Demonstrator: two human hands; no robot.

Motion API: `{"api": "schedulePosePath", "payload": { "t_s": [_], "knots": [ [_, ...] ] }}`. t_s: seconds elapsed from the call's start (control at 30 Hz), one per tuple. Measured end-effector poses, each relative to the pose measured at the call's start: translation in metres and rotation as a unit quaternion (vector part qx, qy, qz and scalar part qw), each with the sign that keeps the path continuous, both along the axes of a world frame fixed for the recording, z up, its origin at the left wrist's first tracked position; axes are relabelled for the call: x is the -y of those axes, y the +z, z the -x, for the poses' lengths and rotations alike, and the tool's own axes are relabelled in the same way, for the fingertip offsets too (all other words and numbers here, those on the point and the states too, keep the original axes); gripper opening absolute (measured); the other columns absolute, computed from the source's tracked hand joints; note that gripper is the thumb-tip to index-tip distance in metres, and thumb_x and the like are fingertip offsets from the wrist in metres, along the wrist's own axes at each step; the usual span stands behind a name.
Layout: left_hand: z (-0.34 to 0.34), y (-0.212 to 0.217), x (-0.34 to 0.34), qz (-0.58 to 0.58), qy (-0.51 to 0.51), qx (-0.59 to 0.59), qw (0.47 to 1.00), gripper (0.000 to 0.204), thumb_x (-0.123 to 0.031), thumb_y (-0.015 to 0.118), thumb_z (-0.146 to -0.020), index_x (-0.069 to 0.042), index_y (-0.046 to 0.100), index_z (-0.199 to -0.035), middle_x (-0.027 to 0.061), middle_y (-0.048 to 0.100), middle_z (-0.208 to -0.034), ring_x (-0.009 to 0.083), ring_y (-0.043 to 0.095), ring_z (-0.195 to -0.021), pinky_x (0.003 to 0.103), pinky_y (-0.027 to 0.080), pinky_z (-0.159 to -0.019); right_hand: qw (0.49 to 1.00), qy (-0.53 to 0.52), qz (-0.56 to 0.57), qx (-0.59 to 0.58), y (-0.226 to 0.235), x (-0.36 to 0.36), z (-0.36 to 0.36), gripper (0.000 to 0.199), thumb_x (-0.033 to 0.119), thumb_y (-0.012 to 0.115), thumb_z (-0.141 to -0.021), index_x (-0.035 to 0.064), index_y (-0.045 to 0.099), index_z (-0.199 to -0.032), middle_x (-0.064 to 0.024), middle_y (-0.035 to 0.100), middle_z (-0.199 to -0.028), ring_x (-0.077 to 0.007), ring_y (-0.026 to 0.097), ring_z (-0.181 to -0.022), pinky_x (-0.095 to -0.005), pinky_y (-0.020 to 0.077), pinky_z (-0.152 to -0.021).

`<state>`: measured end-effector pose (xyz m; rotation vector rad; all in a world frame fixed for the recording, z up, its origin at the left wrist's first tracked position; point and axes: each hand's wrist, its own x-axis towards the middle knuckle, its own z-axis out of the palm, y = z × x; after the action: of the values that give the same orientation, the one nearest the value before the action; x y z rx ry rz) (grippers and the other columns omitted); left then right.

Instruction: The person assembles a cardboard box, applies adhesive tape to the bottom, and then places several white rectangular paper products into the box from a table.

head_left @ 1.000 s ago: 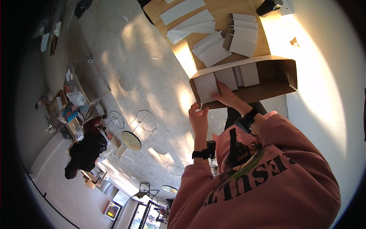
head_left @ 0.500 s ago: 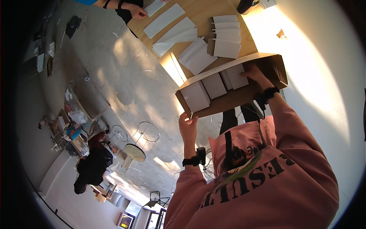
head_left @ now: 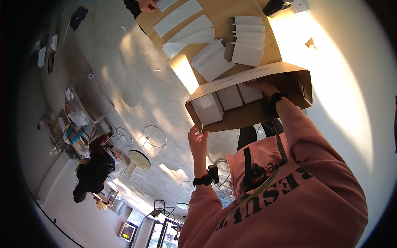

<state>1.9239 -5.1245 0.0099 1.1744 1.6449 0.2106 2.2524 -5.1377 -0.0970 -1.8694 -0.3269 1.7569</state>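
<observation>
An open brown cardboard box point(head_left: 264, 113) is tipped toward me and has three white cartons point(head_left: 229, 97) standing in a row inside it. My left hand point(head_left: 198, 140) grips the box's near lower corner from underneath. My right hand point(head_left: 259, 87), with a black band on its wrist, reaches into the box, and its fingers lie over the top of the rightmost white carton point(head_left: 250, 94). Whether it grips that carton is hidden. My pink hooded sweater point(head_left: 289, 198) fills the lower right.
Beyond the box, a wooden table point(head_left: 225, 10) carries several flat and folded white cartons point(head_left: 248, 53) and a dark object point(head_left: 277, 6). Another person's hand point(head_left: 147, 5) works at its far end. A person in black point(head_left: 93, 171) sits at the left, near round wire tables point(head_left: 153, 136).
The box has tipped further open toward me. My right hand has moved from the box's front edge to inside it, over the white cartons. My left hand has stayed at the near corner.
</observation>
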Motion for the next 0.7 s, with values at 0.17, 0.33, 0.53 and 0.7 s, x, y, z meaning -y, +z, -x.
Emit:
{"api": "schedulePosePath", "payload": {
  "t_s": [0.17, 0.33, 0.53, 0.7],
  "knots": [
    [0.000, 0.001, 0.000, -0.004, 0.004, 0.025, 1.000, 0.048, -0.008, 0.067, -0.076, -0.004, 0.047, -0.119, 0.0099, 0.047, -0.107, 0.0185, 0.059, -0.083, 0.028, 0.049, -0.071, 0.980, -0.124, 0.007, -0.157, 0.033, -0.004, 0.012, 0.067, 0.036, 0.072, -0.072, 0.0041, 0.045, -0.126, -0.0093, 0.049, -0.125, -0.0205, 0.045, -0.116, -0.0309, 0.0349, -0.097],
    [-0.003, 0.003, 0.000, -0.007, 0.008, 0.019, 1.000, 0.049, -0.009, 0.067, -0.077, 0.000, 0.044, -0.120, 0.0091, 0.050, -0.107, 0.0135, 0.058, -0.080, 0.025, 0.046, -0.071, 0.969, -0.137, 0.038, -0.202, 0.012, 0.003, 0.013, 0.063, 0.035, 0.068, -0.076, 0.0040, 0.045, -0.126, -0.0089, 0.049, -0.125, -0.0197, 0.045, -0.115, -0.0309, 0.0351, -0.097],
    [0.000, 0.001, -0.001, -0.008, 0.000, 0.004, 1.000, 0.050, -0.010, 0.067, -0.077, -0.002, 0.045, -0.120, 0.0110, 0.048, -0.109, 0.0165, 0.059, -0.081, 0.028, 0.048, -0.072, 0.990, -0.132, -0.003, -0.051, -0.013, 0.003, 0.028, 0.079, 0.040, 0.078, -0.062, 0.0027, 0.047, -0.124, -0.0118, 0.052, -0.122, -0.0221, 0.049, -0.111, -0.0326, 0.0377, -0.094],
    [-0.002, -0.002, -0.006, -0.014, -0.040, 0.007, 0.999, 0.053, -0.014, 0.068, -0.076, -0.001, 0.044, -0.121, 0.0139, 0.048, -0.110, 0.0205, 0.061, -0.083, 0.030, 0.049, -0.074, 0.994, -0.084, 0.061, -0.044, -0.040, 0.015, 0.006, 0.064, 0.038, 0.072, -0.070, 0.0027, 0.052, -0.119, -0.0124, 0.056, -0.115, -0.0228, 0.053, -0.104, -0.0303, 0.0410, -0.090]
  ]
}}
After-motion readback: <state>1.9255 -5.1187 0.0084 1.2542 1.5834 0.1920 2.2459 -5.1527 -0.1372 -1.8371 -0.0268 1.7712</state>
